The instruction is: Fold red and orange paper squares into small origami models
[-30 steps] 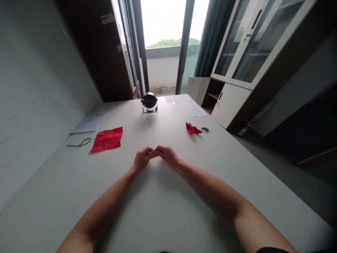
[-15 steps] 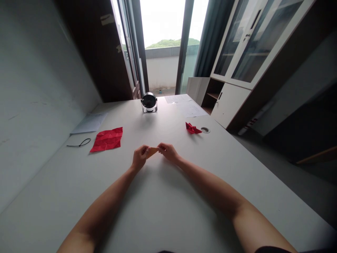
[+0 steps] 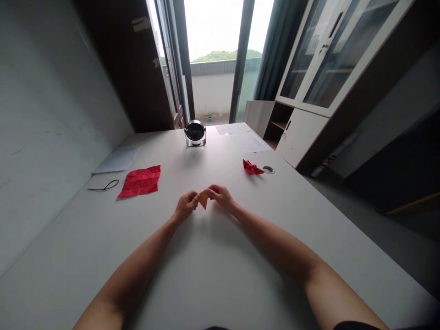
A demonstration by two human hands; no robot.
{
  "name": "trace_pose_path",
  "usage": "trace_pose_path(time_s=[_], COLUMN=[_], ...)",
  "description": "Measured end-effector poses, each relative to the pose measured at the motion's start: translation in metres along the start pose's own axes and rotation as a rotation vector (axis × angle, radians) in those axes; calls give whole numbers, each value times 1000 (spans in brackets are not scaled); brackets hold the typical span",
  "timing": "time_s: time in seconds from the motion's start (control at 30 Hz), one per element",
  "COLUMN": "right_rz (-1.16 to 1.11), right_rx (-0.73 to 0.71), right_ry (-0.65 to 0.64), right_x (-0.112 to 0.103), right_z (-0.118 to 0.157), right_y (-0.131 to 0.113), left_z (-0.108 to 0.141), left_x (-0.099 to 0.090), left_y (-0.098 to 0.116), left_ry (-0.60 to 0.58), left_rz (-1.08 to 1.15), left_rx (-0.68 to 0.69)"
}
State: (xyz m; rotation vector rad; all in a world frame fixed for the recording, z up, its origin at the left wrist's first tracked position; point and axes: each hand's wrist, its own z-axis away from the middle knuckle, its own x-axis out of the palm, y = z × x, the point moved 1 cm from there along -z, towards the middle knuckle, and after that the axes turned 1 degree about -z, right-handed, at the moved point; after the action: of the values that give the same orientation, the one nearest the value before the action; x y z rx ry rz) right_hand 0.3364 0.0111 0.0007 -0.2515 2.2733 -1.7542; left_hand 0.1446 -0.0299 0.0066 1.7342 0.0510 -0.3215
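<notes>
A small folded orange paper (image 3: 204, 200) is held up between my two hands, one corner pointing down toward the white table (image 3: 206, 275). My left hand (image 3: 186, 204) pinches its left edge. On the other side, my right hand (image 3: 219, 195) has fingers closed on its upper right part. Left of my hands lies a creased red sheet (image 3: 140, 181), spread out. A folded red paper piece (image 3: 252, 167) rests to the right, beyond my right hand.
A white tape roll (image 3: 268, 169) sits beside the folded red piece. A black round device on a silver stand (image 3: 195, 133) is at the back. Papers (image 3: 117, 160) lie back left, others (image 3: 252, 141) back right. A black cable tie (image 3: 103, 186) is at the left.
The orange paper has turned, so its point now hangs downward between my hands. My left hand has shifted slightly to the right.
</notes>
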Motion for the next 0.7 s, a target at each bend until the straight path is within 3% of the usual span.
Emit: trace_pose_path(time_s=[0.2,0.7], right_rz=[48,-55], right_rx=[8,51], right_ry=[-192,-115], right_x=[4,3], right_z=[1,5], right_y=[-1,-3], left_z=[-2,3], left_x=[-2,1], left_y=[-5,7], left_ry=[-17,-109], left_rz=[86,-149], left_rx=[-21,28])
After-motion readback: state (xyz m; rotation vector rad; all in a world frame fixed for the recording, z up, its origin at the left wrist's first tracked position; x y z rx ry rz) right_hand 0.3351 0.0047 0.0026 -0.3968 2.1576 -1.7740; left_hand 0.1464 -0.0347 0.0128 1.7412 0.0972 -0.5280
